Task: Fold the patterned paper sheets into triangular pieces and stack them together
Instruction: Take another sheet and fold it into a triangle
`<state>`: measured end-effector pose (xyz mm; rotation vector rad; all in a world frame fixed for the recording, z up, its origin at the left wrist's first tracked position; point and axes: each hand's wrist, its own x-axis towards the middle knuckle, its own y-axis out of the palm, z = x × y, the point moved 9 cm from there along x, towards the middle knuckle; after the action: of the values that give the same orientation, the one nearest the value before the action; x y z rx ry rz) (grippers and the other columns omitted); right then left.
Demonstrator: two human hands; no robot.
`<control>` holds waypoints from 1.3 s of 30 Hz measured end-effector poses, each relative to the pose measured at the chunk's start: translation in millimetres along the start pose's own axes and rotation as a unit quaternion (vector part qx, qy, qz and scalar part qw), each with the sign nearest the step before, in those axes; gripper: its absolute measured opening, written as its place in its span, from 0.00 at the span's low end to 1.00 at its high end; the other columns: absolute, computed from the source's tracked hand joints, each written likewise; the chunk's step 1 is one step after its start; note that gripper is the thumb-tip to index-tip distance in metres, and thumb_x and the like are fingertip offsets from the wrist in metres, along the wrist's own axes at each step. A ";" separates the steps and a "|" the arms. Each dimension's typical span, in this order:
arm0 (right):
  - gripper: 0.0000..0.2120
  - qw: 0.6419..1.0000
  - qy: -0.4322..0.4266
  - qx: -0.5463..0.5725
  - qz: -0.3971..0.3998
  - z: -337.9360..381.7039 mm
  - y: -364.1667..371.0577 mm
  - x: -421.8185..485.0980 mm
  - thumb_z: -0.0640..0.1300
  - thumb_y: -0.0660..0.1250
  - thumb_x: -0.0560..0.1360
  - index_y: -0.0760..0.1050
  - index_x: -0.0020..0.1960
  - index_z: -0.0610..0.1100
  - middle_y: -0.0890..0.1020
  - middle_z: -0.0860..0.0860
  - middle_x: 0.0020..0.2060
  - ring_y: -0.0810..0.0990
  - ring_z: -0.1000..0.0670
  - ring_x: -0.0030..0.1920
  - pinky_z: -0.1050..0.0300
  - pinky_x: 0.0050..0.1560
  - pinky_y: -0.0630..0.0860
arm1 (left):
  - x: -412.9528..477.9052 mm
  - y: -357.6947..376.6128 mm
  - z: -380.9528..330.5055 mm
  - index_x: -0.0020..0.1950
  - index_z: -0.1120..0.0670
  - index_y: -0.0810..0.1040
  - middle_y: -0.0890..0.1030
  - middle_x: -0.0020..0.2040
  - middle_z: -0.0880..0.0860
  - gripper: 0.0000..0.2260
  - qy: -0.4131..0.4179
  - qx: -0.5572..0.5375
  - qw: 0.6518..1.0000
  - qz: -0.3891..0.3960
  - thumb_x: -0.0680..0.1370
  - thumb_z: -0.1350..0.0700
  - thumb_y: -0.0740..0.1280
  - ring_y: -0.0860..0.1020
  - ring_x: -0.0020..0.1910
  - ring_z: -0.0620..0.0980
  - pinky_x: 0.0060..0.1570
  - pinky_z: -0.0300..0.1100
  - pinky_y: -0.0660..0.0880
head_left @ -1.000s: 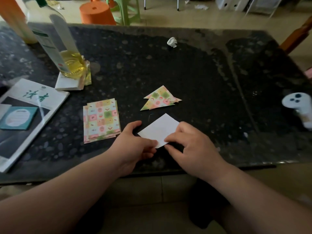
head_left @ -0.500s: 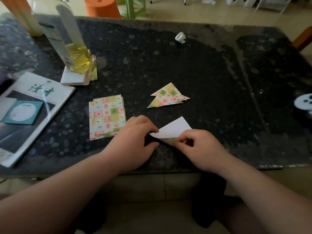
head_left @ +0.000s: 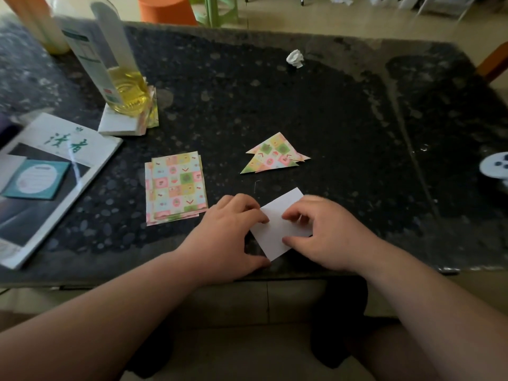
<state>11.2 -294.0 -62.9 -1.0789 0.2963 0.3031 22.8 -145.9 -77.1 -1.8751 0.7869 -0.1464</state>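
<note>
sheet [head_left: 275,229], white side up, lies flat at the near edge of table [head_left: 330,111], turned so one corner points at the person. left hand [head_left: 228,237] has curled fingers on the sheet's left edge and its thumb at the near corner, holding it. right hand [head_left: 327,232] is curled too, fingertips and thumb set on the right part of the sheet in what looks like a light pinch; its far edge is hidden under the hand. unfolded stack [head_left: 176,188] sits just left of the hands, folded triangles [head_left: 275,156] lie beyond the sheet, apart from it.

handling, as a judgement: thin paper, nearly weightless, floppy, and likely to slide on the polished stone. it should crease easily, and a wrong crease will probably stay. best hold is at corners and edges, one hand pinning the sheet while the other lifts a corner across. the corner near the table edge is the easiest to get a finger under. light pressure only, then run a fingertip along the fold.

bottle [head_left: 115,67] and magazine [head_left: 55,166] stand well to the left.
</note>
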 end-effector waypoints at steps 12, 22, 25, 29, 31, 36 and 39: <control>0.36 0.971 0.224 0.072 -0.036 -32.7 -4.6 6.7 0.53 0.79 0.70 0.67 0.73 0.50 0.78 0.52 0.59 0.78 0.49 0.57 0.55 0.50 0.76 | 10.4 -2.8 -0.9 0.71 0.39 0.68 0.70 0.55 0.39 0.33 -0.099 -0.057 0.993 0.013 0.70 0.40 0.78 0.69 0.58 0.43 0.66 0.47 0.71; 0.20 0.886 0.212 0.401 -0.095 -41.1 -6.8 10.6 0.37 0.72 0.77 0.73 0.63 0.55 0.84 0.45 0.47 0.80 0.49 0.36 0.58 0.27 0.71 | 3.0 -8.3 -3.5 0.68 0.36 0.71 0.65 0.67 0.38 0.28 -0.015 -0.097 0.995 -0.002 0.72 0.44 0.78 0.64 0.66 0.42 0.70 0.42 0.67; 0.20 0.886 0.194 0.414 -0.078 -37.4 -7.0 9.5 0.37 0.72 0.77 0.75 0.63 0.56 0.84 0.45 0.47 0.79 0.51 0.36 0.60 0.27 0.71 | 3.7 -33.2 3.5 0.53 0.38 0.80 0.75 0.56 0.36 0.09 0.001 -0.123 0.988 -0.092 0.79 0.53 0.72 0.71 0.57 0.38 0.62 0.39 0.72; 0.15 0.967 0.110 0.169 -0.156 -31.2 -24.1 5.3 0.50 0.75 0.75 0.77 0.61 0.54 0.79 0.55 0.53 0.78 0.55 0.49 0.62 0.46 0.74 | 7.5 -41.3 7.1 0.54 0.42 0.85 0.77 0.50 0.38 0.06 -0.003 -0.075 0.993 -0.094 0.80 0.50 0.70 0.72 0.54 0.41 0.59 0.40 0.72; 0.15 0.978 -0.007 0.047 -0.204 -7.6 -32.8 -1.4 0.54 0.74 0.74 0.79 0.60 0.53 0.75 0.57 0.54 0.74 0.56 0.55 0.65 0.53 0.72 | 7.7 -31.3 3.0 0.58 0.41 0.85 0.75 0.50 0.38 0.08 0.001 -0.033 0.998 -0.056 0.81 0.49 0.68 0.70 0.54 0.40 0.60 0.40 0.71; 0.09 0.982 -0.165 0.060 -0.071 29.8 -12.4 -9.8 0.52 0.76 0.74 0.84 0.53 0.52 0.78 0.64 0.44 0.76 0.61 0.50 0.72 0.47 0.69 | 7.7 -10.2 -5.3 0.59 0.41 0.83 0.77 0.53 0.39 0.09 -0.011 -0.028 0.999 0.015 0.82 0.49 0.67 0.72 0.53 0.39 0.54 0.35 0.72; 0.03 0.986 -0.154 0.069 -0.015 25.4 5.6 -5.1 0.47 0.74 0.77 0.87 0.49 0.51 0.81 0.62 0.40 0.79 0.58 0.47 0.65 0.46 0.74 | 7.4 -8.6 -0.8 0.55 0.42 0.84 0.77 0.46 0.39 0.05 -0.038 -0.078 0.996 0.010 0.80 0.48 0.71 0.74 0.45 0.37 0.43 0.28 0.68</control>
<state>6.6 -269.3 -54.3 -0.8847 0.0240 0.4111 32.1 -148.8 -71.2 -2.0074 0.7835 -0.0008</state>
